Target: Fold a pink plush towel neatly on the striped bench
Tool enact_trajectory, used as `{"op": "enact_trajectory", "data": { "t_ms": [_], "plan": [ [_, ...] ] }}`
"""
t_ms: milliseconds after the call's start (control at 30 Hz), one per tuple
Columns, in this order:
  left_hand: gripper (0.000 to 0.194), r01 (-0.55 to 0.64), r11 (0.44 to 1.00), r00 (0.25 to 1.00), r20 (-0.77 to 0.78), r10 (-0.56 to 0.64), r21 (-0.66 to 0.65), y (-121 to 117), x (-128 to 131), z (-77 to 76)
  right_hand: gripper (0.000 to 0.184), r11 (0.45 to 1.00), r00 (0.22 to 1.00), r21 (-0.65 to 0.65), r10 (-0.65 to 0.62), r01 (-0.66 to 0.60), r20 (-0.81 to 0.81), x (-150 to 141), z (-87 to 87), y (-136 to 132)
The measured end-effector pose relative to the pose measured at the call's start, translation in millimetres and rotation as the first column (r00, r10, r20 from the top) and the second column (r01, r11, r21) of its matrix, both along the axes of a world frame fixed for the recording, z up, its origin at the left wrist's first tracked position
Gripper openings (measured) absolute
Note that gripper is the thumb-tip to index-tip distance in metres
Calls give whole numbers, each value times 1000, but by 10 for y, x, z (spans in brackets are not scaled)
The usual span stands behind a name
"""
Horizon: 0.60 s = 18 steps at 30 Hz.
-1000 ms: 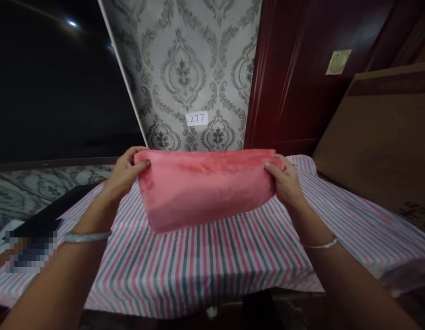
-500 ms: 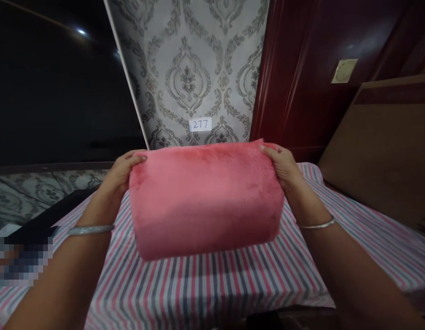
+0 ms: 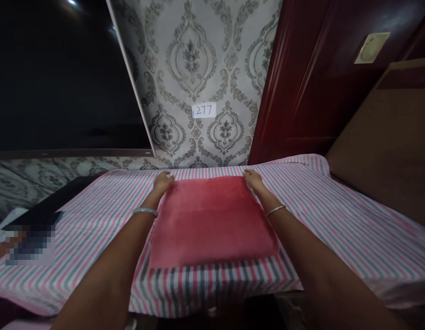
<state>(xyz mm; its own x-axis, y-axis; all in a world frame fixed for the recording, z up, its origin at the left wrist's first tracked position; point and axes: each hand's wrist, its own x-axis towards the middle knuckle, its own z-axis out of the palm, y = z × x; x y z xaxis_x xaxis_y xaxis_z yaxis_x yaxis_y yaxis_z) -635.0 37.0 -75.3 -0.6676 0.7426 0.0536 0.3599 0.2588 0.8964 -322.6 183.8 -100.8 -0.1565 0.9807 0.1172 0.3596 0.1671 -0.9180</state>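
Note:
A pink plush cloth, perhaps a cushion cover, lies roughly flat as a rectangle over the striped tablecloth, its near edge close to the front of the table. At its far left corner my left hand has its fingers closed on the edge. My right hand pinches the far right corner in the same way. Both arms reach forward along the sides of the cloth. The fingertips are small and partly hidden, and each wrist wears a bangle.
Behind the table rises a patterned wall with a paper label reading 277. A large dark screen stands at the left. On the right are a dark red wooden panel and a big brown board or box. Something pixelated lies far left.
Both hands have moved forward and down with the pink cloth. It was held up above the table, its lower part hanging toward me, and now lies spread on the striped tablecloth.

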Motion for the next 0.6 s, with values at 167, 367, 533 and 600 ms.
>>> {"op": "enact_trajectory", "data": {
  "t_ms": [167, 367, 533, 600],
  "plan": [
    [51, 283, 924, 788, -487, -377, -257, 165, 594, -147, 43, 972, 945, 168, 108, -166, 308, -330, -29, -172],
    [60, 120, 846, 534, -685, -496, -519, 132, 866, -619, 54, 921, 641, 196, 71, -336, 764, -410, -433, -385],
    [62, 120, 838, 538, -674, -506, -533, 162, 772, -747, 54, 923, 646, 187, 81, -336, 759, -381, -545, -343],
    [61, 115, 837, 536, -676, -505, -534, 177, 771, -761, 54, 923, 651, 192, 79, -334, 755, -388, -543, -333]
  ]
}}
